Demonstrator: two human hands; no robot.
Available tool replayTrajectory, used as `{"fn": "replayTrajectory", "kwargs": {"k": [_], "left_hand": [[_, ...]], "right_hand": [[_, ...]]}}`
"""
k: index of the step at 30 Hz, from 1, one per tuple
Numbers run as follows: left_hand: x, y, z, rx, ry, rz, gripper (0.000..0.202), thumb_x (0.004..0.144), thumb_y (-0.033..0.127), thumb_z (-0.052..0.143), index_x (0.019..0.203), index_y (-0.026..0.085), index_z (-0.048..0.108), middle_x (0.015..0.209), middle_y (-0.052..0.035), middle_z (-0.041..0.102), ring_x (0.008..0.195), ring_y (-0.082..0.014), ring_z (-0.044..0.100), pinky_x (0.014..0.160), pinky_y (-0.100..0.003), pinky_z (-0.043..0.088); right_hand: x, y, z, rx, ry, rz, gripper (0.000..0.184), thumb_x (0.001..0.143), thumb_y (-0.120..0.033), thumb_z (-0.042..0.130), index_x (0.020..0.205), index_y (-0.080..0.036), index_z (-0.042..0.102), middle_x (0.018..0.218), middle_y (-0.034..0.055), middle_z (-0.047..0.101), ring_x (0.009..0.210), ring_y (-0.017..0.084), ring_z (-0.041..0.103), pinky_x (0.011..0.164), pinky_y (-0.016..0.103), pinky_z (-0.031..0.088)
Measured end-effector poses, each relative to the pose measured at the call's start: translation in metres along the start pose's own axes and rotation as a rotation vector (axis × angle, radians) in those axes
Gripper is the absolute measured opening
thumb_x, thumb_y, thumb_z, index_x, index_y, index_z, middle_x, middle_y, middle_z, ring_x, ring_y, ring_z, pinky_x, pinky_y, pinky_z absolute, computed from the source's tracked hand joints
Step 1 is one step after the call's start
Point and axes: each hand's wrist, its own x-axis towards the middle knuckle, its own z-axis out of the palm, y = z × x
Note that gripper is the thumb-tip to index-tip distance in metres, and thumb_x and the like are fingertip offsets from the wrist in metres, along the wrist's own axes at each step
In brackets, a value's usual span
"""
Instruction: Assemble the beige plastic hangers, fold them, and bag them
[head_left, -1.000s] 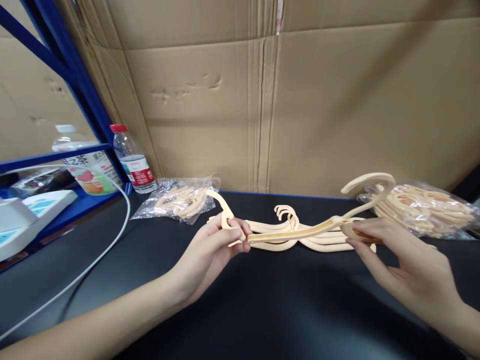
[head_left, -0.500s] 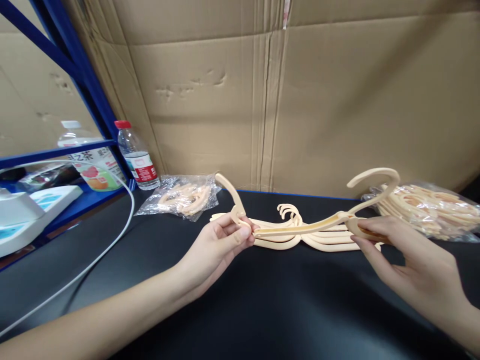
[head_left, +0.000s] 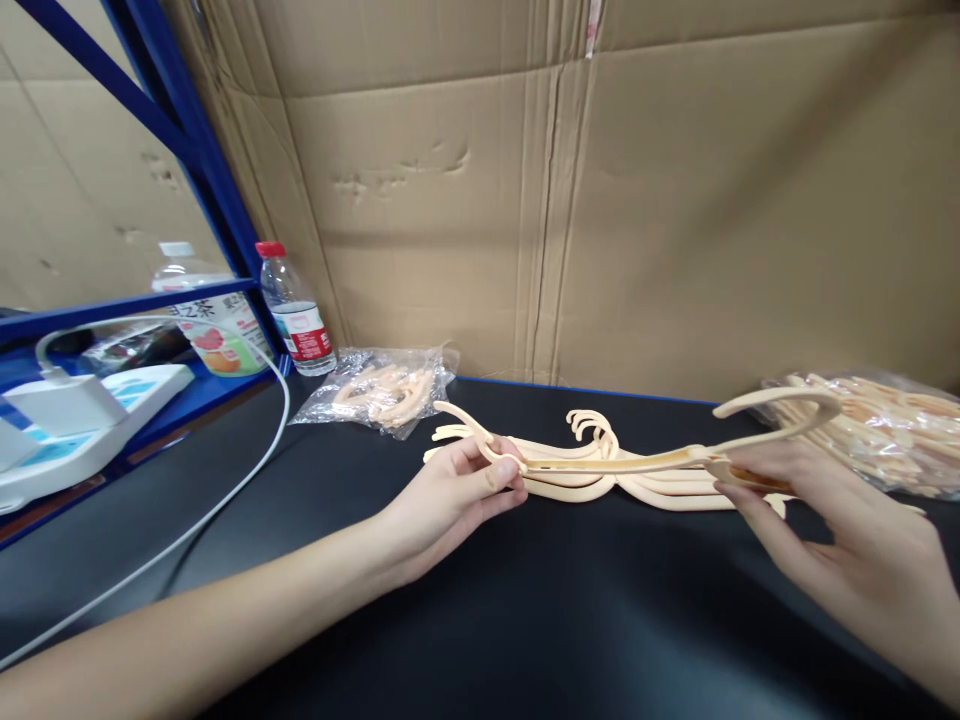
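Observation:
A beige plastic clothes hanger [head_left: 622, 464] is held nearly level above the black table. My left hand [head_left: 457, 500] pinches a small curved beige end piece [head_left: 465, 417] against the hanger's left tip. My right hand [head_left: 840, 540] is closed around the hanger near its centre joint, where the large hook curves up and to the left; the part under the fingers is hidden. Behind and below the held hanger, several matching hangers [head_left: 562, 490] lie stacked on the table with their hooks together.
At back left lies a clear bag [head_left: 390, 395] of curved beige pieces. Another clear bag [head_left: 885, 430], full of beige hanger parts, is at back right. A red-capped bottle [head_left: 300, 325], blue shelf frame [head_left: 195, 150], power strip [head_left: 150, 390] and white cable [head_left: 232, 500] occupy the left. Cardboard [head_left: 675, 200] stands behind.
The hanger has tilted so its hook and the curved end piece lean lower and flatter. Both hands keep their grip. The whole view has shifted slightly, with the scene moving right.

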Motion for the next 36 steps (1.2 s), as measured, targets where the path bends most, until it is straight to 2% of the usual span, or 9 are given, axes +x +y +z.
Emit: {"fn": "replayTrajectory", "kwargs": {"k": [7, 13, 19, 24, 31, 36], "left_hand": [[0.0, 0.0, 0.001, -0.034, -0.053, -0.034, 0.015, 0.08, 0.023, 0.077, 0.084, 0.015, 0.065, 0.084, -0.0024, 0.064, 0.081, -0.0137, 0.064, 0.083, -0.03, 0.053], [-0.002, 0.0, 0.002, -0.033, -0.049, -0.062, 0.018, 0.079, 0.024, 0.078, 0.082, 0.014, 0.064, 0.08, -0.0045, 0.067, 0.078, -0.0143, 0.067, 0.08, -0.026, 0.054], [-0.002, -0.001, 0.002, -0.068, -0.017, -0.079, 0.017, 0.08, 0.023, 0.077, 0.08, 0.013, 0.063, 0.074, -0.0037, 0.067, 0.076, -0.0143, 0.069, 0.08, -0.026, 0.055], [-0.002, -0.002, 0.001, -0.084, -0.024, -0.088, 0.014, 0.083, 0.021, 0.073, 0.08, 0.012, 0.062, 0.078, -0.0061, 0.068, 0.077, -0.015, 0.069, 0.081, -0.027, 0.055], [-0.002, -0.002, 0.002, -0.092, -0.021, -0.089, 0.022, 0.075, 0.021, 0.081, 0.077, 0.013, 0.061, 0.075, -0.0039, 0.066, 0.076, -0.0152, 0.069, 0.079, -0.026, 0.055], [-0.002, -0.005, 0.001, -0.086, -0.022, -0.081, 0.031, 0.068, 0.025, 0.087, 0.075, 0.013, 0.059, 0.075, -0.0031, 0.066, 0.073, -0.0149, 0.069, 0.076, -0.026, 0.056]], "right_hand": [[0.001, 0.001, -0.001, 0.007, -0.01, -0.004, 0.006, 0.093, -0.023, 0.054, 0.095, -0.023, 0.059, 0.085, 0.0015, 0.069, 0.071, 0.017, 0.067, 0.071, 0.029, 0.053], [-0.003, 0.003, 0.003, 0.02, -0.008, -0.026, 0.008, 0.092, -0.024, 0.054, 0.098, -0.024, 0.06, 0.087, 0.0016, 0.069, 0.071, 0.019, 0.068, 0.074, 0.032, 0.055], [-0.016, 0.009, 0.009, 0.006, 0.008, 0.029, 0.013, 0.09, -0.024, 0.058, 0.102, -0.028, 0.062, 0.091, 0.0, 0.069, 0.072, 0.021, 0.067, 0.08, 0.033, 0.056], [-0.016, 0.009, 0.009, 0.037, 0.006, 0.021, 0.016, 0.088, -0.02, 0.061, 0.103, -0.027, 0.063, 0.091, 0.0003, 0.069, 0.074, 0.021, 0.067, 0.082, 0.034, 0.054], [-0.016, 0.009, 0.008, 0.034, 0.005, 0.028, 0.009, 0.09, -0.02, 0.06, 0.098, -0.025, 0.062, 0.09, 0.0011, 0.069, 0.071, 0.019, 0.066, 0.075, 0.032, 0.052], [-0.018, 0.011, 0.009, -0.007, 0.006, 0.018, 0.007, 0.091, -0.026, 0.059, 0.097, -0.024, 0.063, 0.088, -0.0002, 0.068, 0.071, 0.017, 0.064, 0.074, 0.03, 0.05]]}}
